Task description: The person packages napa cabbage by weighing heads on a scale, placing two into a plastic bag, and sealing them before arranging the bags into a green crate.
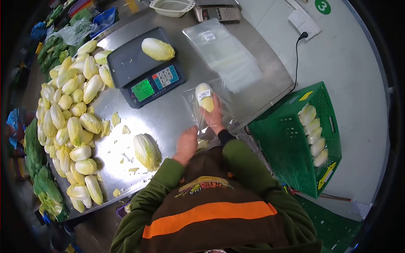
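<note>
My right hand (214, 114) is wrapped round the lower part of a small napa cabbage (204, 93), inside or against a clear plastic bag (192, 103). A white printed label shows over the cabbage. At the bag's near left edge, my left hand (187, 144) is closed, seemingly pinching the film; its fingertips are partly hidden. Left of that hand, another napa cabbage (147, 152) lies on the steel table (168, 114). A digital scale (139, 69) with a lit green display bears one more cabbage (158, 49).
Cabbages (69, 114) are heaped along the table's left side, with loose leaf scraps nearby. Flat clear bags (225, 55) lie stacked at the upper right. A white basket (172, 7) and second scale (217, 13) stand behind. A green crate (274, 141) holds several bagged cabbages.
</note>
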### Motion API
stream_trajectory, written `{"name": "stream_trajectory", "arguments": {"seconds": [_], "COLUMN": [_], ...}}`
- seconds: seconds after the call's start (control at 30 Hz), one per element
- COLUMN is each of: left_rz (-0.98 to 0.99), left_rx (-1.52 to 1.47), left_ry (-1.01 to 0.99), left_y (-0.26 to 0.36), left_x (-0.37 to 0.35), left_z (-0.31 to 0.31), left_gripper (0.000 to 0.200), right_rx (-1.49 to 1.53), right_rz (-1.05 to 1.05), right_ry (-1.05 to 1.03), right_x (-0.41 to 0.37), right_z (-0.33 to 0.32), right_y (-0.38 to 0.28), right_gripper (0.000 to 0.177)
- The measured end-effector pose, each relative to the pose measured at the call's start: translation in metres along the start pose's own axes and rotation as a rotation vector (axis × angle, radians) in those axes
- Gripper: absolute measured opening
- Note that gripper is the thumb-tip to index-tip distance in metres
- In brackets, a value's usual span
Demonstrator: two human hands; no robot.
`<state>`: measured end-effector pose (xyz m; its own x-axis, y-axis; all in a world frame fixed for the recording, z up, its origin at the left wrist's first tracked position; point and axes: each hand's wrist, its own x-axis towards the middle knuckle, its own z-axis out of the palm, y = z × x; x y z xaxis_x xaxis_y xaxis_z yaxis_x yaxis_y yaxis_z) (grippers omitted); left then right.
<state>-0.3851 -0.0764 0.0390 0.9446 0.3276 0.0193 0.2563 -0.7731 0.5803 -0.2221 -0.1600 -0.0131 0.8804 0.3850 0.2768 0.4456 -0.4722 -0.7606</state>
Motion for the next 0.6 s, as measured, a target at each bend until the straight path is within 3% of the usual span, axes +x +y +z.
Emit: {"name": "stream_trajectory", "arguments": {"seconds": [0.03, 0.1, 0.13, 0.17, 0.23, 0.27, 0.33, 0.37, 0.43, 0.47, 0.5, 0.57, 0.6], "left_rz": [-0.009, 0.032, 0.013, 0.005, -0.380, -0.411, -0.508, -0.589, -0.567, -0.583, -0.601, -0.618, -0.619], "left_rx": [0.003, -0.049, -0.134, -0.136, -0.467, -0.456, -0.517, -0.577, -0.477, -0.493, -0.506, -0.529, -0.557], "left_ry": [-0.007, 0.254, 0.391, 0.380, 0.042, 0.043, -0.067, -0.158, -0.199, -0.216, -0.235, -0.294, -0.340], "left_y": [-0.007, -0.026, -0.029, -0.032, -0.022, -0.031, -0.046, -0.053, -0.066, -0.070, -0.073, -0.084, -0.088], "left_x": [-0.006, -0.002, -0.001, -0.008, -0.018, -0.024, -0.034, -0.038, -0.047, -0.049, -0.051, -0.054, -0.054], "left_z": [-0.001, -0.007, -0.005, -0.003, -0.016, -0.006, -0.001, 0.002, 0.003, 0.001, -0.003, -0.005, -0.006], "left_gripper": [0.015, 0.019, 0.028, 0.028, 0.046, 0.045, 0.040, 0.037, 0.041, 0.040, 0.038, 0.039, 0.040], "right_rx": [0.005, 0.442, 0.355, 0.352, 0.147, 0.142, -0.121, -0.122, -0.064, -0.054, -0.048, 0.007, 0.034], "right_rz": [0.007, 0.157, 0.225, 0.237, 0.243, 0.260, -0.093, -0.079, -0.124, -0.137, -0.125, -0.104, -0.144], "right_ry": [-0.008, -0.021, -0.065, -0.070, -0.021, -0.030, -0.242, -0.257, -0.465, -0.392, -0.403, -0.520, -0.475], "right_x": [-0.002, 0.000, -0.008, -0.019, -0.042, -0.060, -0.092, -0.104, -0.121, -0.128, -0.130, -0.120, -0.116], "right_z": [0.001, 0.010, 0.008, 0.008, 0.008, 0.000, -0.037, -0.054, -0.080, -0.082, -0.085, -0.088, -0.083], "right_y": [0.002, 0.002, 0.005, 0.007, 0.011, 0.016, 0.010, 0.008, 0.000, -0.006, -0.016, -0.039, -0.051], "right_gripper": [0.087, 0.089, 0.089, 0.089, 0.086, 0.086, 0.075, 0.075, 0.060, 0.044, 0.044, 0.029, 0.017]}}
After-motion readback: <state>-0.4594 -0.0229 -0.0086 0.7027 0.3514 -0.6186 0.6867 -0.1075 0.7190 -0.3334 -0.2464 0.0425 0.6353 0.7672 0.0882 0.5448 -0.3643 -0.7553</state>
